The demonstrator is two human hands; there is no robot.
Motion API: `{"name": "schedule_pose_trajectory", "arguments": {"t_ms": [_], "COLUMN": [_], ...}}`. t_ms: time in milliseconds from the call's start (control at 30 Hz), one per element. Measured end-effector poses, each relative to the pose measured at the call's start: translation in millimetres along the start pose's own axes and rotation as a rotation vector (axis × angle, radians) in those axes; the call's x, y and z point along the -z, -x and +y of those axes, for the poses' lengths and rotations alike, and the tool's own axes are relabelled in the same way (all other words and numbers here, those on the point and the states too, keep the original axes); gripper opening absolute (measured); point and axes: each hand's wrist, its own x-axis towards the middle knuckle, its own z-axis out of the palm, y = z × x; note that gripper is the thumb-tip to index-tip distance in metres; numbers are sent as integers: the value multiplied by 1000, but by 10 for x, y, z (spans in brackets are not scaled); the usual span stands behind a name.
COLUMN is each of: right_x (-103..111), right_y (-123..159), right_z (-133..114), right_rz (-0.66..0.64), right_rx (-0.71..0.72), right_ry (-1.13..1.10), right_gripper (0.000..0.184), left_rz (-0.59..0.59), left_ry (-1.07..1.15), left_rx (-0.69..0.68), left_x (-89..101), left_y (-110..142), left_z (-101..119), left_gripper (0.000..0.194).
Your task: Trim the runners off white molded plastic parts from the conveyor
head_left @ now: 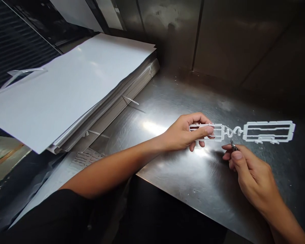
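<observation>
My left grip (183, 133) is clenched on one end of a long white plastic moulded frame (269, 131), which reaches out to the right above the brushed stainless steel counter (167, 98). My right grip (251, 173) pinches a small metal-tipped tool (234, 145), its tip just below the frame's thin twisted link (230, 131). That link looks fragile: a slipped tool or a sudden wrist twist could snap it or flick the frame away. A tall stack of white sheets (66, 88) lies well apart to my left, with a thin white plastic strip (130, 100) resting against its edge, and a dull steel wall (234, 34) rises behind the counter.
</observation>
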Motion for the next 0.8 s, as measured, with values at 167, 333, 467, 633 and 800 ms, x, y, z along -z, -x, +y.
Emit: {"name": "schedule_pose_trajectory", "arguments": {"t_ms": [167,333,467,633,800], "right_x": [-18,-34,-33,-33,-36], "right_y": [20,18,4,-10,-17], "right_z": [8,-14,-33,-59,-73], "right_rz": [-35,-36,-35,-26,-21], "right_rx": [28,23,27,38,37], "right_ry": [31,24,26,30,38], "right_gripper": [34,35,36,40,45], "left_rz": [-29,-45,-56,-66,-70], "left_ry": [19,30,45,35,25], "left_rx": [27,49,46,44,53], "left_x": [-24,-62,-80,-82,-90], "left_y": [27,47,54,70,86], "left_z": [-16,-23,-21,-18,-15], "left_gripper": [46,47,43,37,42]}}
